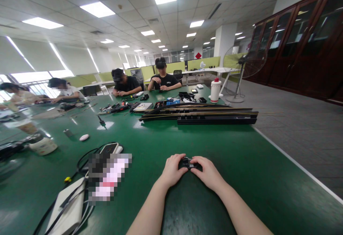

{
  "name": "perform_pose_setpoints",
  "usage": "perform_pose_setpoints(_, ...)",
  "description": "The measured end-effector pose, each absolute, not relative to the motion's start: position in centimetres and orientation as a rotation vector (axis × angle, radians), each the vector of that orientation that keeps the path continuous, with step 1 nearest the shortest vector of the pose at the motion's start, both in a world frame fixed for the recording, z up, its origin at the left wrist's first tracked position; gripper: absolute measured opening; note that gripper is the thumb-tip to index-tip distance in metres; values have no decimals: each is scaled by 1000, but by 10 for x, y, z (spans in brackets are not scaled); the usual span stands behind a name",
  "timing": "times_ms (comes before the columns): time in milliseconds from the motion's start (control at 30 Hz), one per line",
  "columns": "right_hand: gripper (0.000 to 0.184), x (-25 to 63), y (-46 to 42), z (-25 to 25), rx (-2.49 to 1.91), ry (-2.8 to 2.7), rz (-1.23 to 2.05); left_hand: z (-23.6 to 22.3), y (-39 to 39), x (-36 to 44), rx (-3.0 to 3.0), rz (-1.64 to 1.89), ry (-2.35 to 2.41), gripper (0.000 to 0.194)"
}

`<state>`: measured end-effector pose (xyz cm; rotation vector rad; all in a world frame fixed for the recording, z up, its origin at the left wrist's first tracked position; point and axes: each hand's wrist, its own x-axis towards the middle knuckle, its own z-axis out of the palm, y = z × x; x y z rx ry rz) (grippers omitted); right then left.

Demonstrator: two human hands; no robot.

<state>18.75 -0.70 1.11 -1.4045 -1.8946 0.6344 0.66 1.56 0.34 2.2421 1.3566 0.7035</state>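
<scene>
Together, the left hand (173, 169) and right hand (206, 170) pinch a black part (186, 163) between fingers and thumbs — one hand each side — over the table (150, 138).

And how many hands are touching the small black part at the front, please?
2: the left hand is on the left side of the small black part, the right hand on its right. Neither hand is hidden.
</scene>
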Motion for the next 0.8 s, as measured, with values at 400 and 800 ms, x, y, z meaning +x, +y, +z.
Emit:
perform_pose_setpoints(400,16,187,-7,12,-1408,-1889,640,1,16,7,2251,716,1363,39)
perform_pose_setpoints(800,23,192,-2,10,-1413,-1671,831,3,15,6,2253,710,1359,40)
